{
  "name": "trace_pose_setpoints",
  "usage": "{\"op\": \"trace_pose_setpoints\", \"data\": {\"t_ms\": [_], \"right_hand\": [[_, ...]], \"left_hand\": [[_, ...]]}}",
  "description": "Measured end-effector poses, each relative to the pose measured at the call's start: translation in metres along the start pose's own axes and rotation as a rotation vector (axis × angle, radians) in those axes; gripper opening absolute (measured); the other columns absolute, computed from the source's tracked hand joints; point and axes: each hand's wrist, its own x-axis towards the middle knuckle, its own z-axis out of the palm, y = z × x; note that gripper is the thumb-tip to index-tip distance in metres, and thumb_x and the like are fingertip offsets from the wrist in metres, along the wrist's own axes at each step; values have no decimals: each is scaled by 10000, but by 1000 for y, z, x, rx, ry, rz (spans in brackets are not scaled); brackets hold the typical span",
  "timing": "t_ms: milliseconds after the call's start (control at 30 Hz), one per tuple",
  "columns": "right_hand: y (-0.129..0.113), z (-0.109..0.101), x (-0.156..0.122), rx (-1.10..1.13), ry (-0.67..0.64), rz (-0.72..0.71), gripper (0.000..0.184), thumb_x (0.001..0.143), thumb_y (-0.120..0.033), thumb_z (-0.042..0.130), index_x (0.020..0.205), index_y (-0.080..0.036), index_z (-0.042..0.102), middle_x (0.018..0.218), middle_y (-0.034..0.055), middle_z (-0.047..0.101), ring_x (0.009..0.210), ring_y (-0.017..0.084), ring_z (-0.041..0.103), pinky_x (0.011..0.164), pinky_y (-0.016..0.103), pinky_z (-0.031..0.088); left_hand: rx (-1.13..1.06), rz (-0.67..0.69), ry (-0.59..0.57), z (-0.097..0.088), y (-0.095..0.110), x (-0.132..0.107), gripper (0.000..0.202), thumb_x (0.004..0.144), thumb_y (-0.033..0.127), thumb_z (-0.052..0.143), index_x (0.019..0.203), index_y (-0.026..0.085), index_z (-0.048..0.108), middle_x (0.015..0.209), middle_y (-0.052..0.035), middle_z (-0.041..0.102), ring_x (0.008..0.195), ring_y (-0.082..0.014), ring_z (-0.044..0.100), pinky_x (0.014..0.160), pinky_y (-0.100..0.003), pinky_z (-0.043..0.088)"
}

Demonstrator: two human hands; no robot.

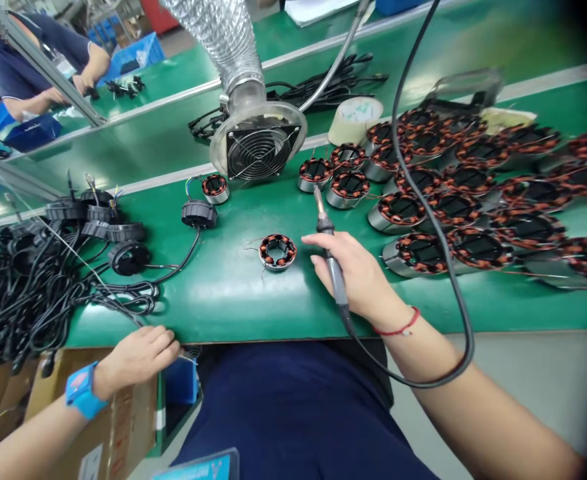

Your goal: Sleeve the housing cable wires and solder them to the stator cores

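Observation:
My right hand [356,273] grips a soldering iron [334,267], its tip pointing away from me toward a row of wound motor stators. To the left of the iron, a single stator [277,252] with copper coils and loose wire ends lies on the green bench. My left hand [140,357] rests at the bench's front edge with its fingers curled. A thin solder wire [93,272] runs from the upper left down into that hand. Further back stand a black round cap [199,214] with a cable and another stator [215,189] wired beside it.
Many stators [416,253] fill the right side. Black cables with caps [28,287] are heaped at left. A fume extractor fan [260,153] hangs at the back near a tape roll [356,119]. The iron's cord [423,200] loops over my right forearm. A co-worker [48,60] sits opposite.

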Motion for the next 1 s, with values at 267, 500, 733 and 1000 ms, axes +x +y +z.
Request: {"op": "trace_pose_setpoints", "data": {"t_ms": [267,500,733,1000], "right_hand": [[2,1,2,-12,10,-43,327,875,-156,505,1189,-227,562,1095,92,682,988,261,628,873,457,548],[2,6,11,-30,-66,45,326,855,-145,481,1142,-228,611,1020,67,698,935,244,613,866,435,531],[-10,1,17,52,-59,3,365,861,-119,506,1218,-169,559,1076,93,674,984,219,602,909,400,517],[-28,0,60,46,-470,-35,633,794,-185,703,1366,-118,440,1181,163,624,1103,296,565,947,464,482]], "left_hand": [[34,175,-61,-8,-11,-3,194,862,36,529,926,216,560,736,13,623,623,-120,545,569,-282,409],[-87,-237,212,-50,-36,3,183,888,77,449,805,230,504,675,16,601,577,-131,568,561,-248,444],[-180,-489,220,-32,-55,32,145,925,251,483,846,211,598,694,8,628,589,-133,612,555,-215,473],[-480,-427,-310,-33,-60,59,440,889,481,535,1227,215,629,995,-65,665,798,-181,656,696,-264,512]]}}
